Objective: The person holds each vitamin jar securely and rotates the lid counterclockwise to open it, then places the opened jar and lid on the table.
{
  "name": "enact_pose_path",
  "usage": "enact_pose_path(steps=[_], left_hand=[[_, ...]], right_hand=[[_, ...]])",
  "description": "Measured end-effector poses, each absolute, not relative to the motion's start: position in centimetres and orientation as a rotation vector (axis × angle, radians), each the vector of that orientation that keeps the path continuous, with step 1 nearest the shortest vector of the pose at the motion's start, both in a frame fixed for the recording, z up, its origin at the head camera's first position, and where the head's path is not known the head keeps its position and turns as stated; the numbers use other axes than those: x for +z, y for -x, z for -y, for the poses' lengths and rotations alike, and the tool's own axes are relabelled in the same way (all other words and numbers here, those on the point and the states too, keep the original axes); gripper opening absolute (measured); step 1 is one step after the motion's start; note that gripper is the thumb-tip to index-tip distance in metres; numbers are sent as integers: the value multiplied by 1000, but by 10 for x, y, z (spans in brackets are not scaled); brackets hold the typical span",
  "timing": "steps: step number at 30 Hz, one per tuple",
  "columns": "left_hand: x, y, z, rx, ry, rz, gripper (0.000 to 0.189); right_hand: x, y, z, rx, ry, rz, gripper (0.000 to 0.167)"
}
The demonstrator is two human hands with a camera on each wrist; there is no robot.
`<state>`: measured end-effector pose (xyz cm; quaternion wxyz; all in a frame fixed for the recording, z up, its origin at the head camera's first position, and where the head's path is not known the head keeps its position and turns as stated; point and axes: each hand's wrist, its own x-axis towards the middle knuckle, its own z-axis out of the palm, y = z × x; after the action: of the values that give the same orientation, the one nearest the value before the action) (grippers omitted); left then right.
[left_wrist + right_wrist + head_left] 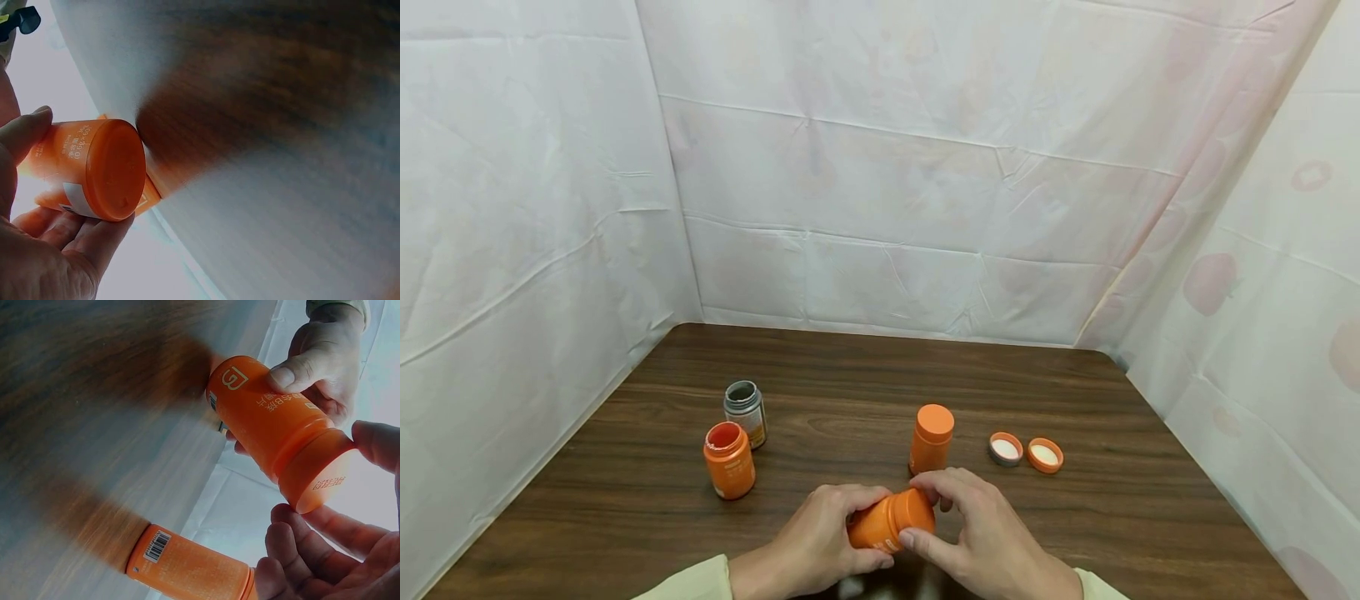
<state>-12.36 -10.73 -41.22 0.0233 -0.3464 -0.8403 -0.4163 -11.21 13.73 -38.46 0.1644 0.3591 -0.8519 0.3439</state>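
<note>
– Nearest, bottom centre: the left hand curls round a tilted orange supplement bottle while the right hand pinches its cap.
– Why tilted?
– Probably to offer the cap to the right hand.
– And the others?
– Left of centre on the desk stand an open orange bottle and an open grey bottle; loose caps lie right of centre, perhaps sorted apart. One capped bottle stands between.
</note>
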Motion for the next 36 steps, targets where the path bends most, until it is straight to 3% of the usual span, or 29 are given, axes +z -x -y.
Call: enact_pose_path(steps=[36], left_hand=[[-414,124,108,-1240,1059,2599,51]], right_hand=[[-384,118,-142,914,-1295,2257,69]])
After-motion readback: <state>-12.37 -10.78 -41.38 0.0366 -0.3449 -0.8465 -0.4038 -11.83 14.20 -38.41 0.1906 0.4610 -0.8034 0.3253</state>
